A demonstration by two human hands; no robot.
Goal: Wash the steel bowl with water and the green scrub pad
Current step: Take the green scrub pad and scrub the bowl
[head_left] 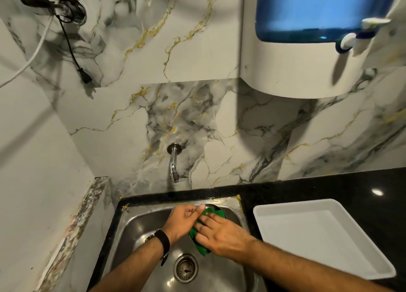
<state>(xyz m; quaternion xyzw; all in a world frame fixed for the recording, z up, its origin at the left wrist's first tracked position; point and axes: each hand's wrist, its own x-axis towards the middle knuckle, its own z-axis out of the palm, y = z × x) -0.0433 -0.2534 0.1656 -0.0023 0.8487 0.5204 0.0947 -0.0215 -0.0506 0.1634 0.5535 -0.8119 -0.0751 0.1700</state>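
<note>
Over the steel sink (136, 223) my left hand (183, 220) grips the rim of the steel bowl (216, 207), holding it tilted on its side. Most of the bowl is hidden behind my hands. My right hand (222, 234) presses the green scrub pad (198, 243) flat against the bowl, fingers spread over it. Parts of the pad show above and below my fingers. The wall tap (173, 164) sits above the sink, and I see no water running from it.
A white plastic tray (325, 234) lies on the black counter (318, 188) right of the sink. The drain (185, 268) is just below my hands. A blue and white water purifier (307, 39) hangs on the marble wall, upper right. Cables (66, 39) dangle at upper left.
</note>
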